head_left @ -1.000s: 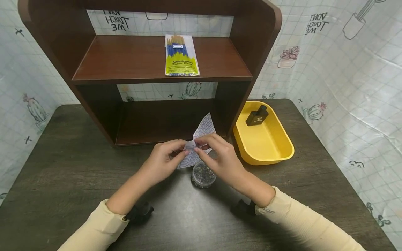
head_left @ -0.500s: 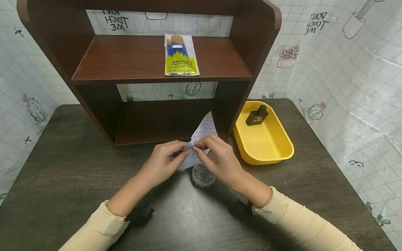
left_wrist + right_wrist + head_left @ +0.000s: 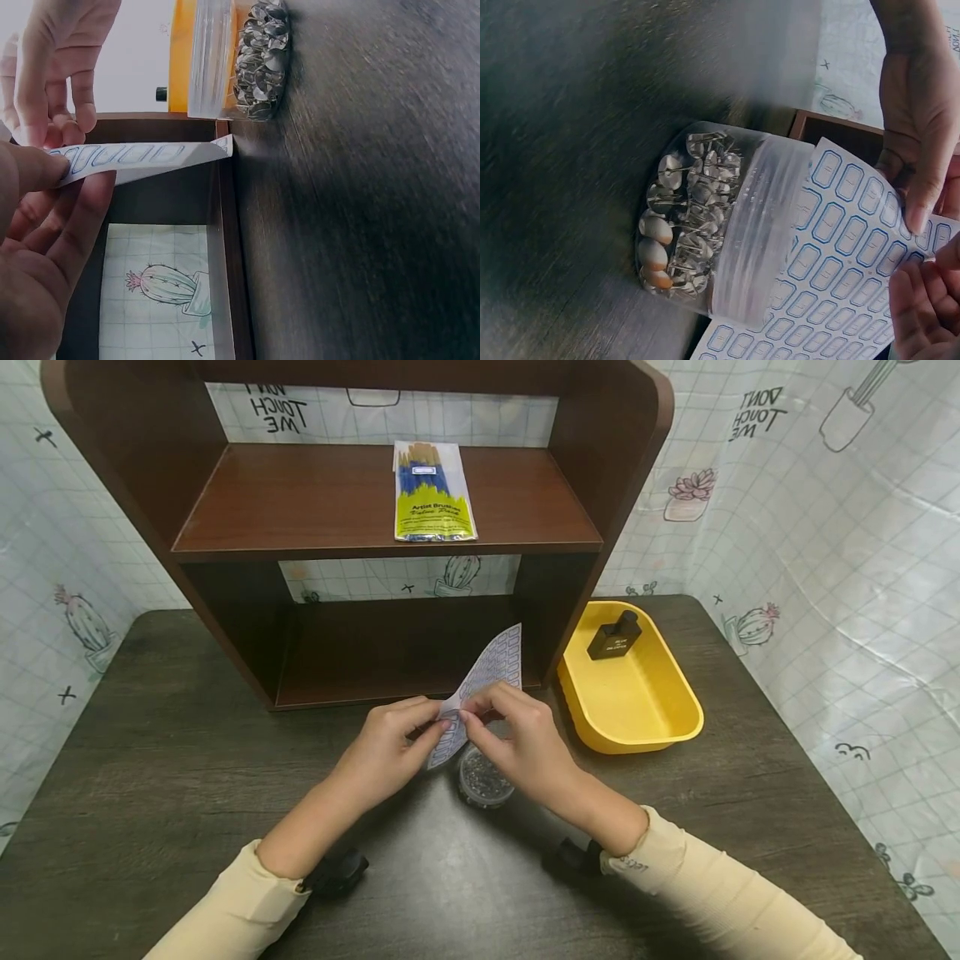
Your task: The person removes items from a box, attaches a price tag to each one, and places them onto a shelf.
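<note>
A white sheet of blue-bordered sticker labels (image 3: 498,662) is held up between both hands above the table. My left hand (image 3: 392,737) pinches its left part, thumb in front and fingers behind, as the left wrist view shows. The right hand (image 3: 528,739) pinches at the sheet with thumb and index finger, close to the left fingertips. Whether a single label has lifted there is hidden by the fingers. Just below the sheet stands a clear round jar (image 3: 484,778) with a lid, holding many silver thumbtacks (image 3: 697,202). Neither hand grips the jar.
A dark brown shelf unit (image 3: 390,553) stands behind the hands. On its upper board lies a packet of artist brushes (image 3: 433,502) bearing a small label. To the right, a yellow tray (image 3: 637,710) holds a black bottle (image 3: 614,637).
The sheet's upper part has swung slightly upward and right and curves more smoothly. Both hands stay at nearly the same spot, still pinching it. The jar and tray have not moved.
</note>
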Tool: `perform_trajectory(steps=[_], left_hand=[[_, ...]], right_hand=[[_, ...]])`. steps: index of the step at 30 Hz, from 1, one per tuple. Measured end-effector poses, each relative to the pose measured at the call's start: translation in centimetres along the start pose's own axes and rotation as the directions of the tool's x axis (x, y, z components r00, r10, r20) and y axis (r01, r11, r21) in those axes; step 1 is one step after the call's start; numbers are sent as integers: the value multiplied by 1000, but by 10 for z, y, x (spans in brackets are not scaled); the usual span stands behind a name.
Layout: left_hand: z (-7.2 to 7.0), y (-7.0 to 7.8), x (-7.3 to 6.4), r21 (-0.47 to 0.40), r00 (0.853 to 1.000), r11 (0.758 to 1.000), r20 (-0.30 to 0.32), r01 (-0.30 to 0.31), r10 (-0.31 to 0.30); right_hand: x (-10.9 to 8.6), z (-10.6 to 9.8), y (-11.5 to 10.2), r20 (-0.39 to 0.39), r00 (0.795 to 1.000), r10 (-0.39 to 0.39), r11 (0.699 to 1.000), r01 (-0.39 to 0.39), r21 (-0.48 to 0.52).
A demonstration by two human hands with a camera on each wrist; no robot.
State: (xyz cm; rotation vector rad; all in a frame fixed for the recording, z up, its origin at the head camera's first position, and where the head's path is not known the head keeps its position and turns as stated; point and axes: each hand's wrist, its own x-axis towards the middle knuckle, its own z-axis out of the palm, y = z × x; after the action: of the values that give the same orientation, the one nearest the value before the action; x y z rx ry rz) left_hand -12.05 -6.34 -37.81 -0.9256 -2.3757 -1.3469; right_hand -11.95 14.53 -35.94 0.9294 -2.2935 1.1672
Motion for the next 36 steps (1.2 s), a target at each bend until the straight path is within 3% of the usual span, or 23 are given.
perform_trajectory(steps=[16, 22, 25, 30, 33, 36], left_hand=[[-3, 0, -5, 114, 999, 993, -33, 32, -28], [-15, -10, -15, 119, 993, 990, -100, 76, -64], [-23, -15, -21, 105, 979, 979, -122, 174, -161], [-37, -22, -35, 54, 930, 936, -142, 349, -338], [-45, -25, -44, 27, 912, 921, -159, 388, -379], [-55, -29, -55, 1, 902, 913, -150, 409, -404]], right_hand=[[0, 1, -3, 98, 986, 133, 980, -145, 135], [-5, -5, -2, 101, 979, 179, 975, -190, 113], [-9, -9, 0, 99, 971, 215, 970, -225, 95], [-16, -19, 3, 107, 956, 275, 955, -284, 84], [-21, -24, 4, 109, 945, 307, 945, -317, 86], [-28, -29, 6, 106, 938, 329, 938, -338, 81]])
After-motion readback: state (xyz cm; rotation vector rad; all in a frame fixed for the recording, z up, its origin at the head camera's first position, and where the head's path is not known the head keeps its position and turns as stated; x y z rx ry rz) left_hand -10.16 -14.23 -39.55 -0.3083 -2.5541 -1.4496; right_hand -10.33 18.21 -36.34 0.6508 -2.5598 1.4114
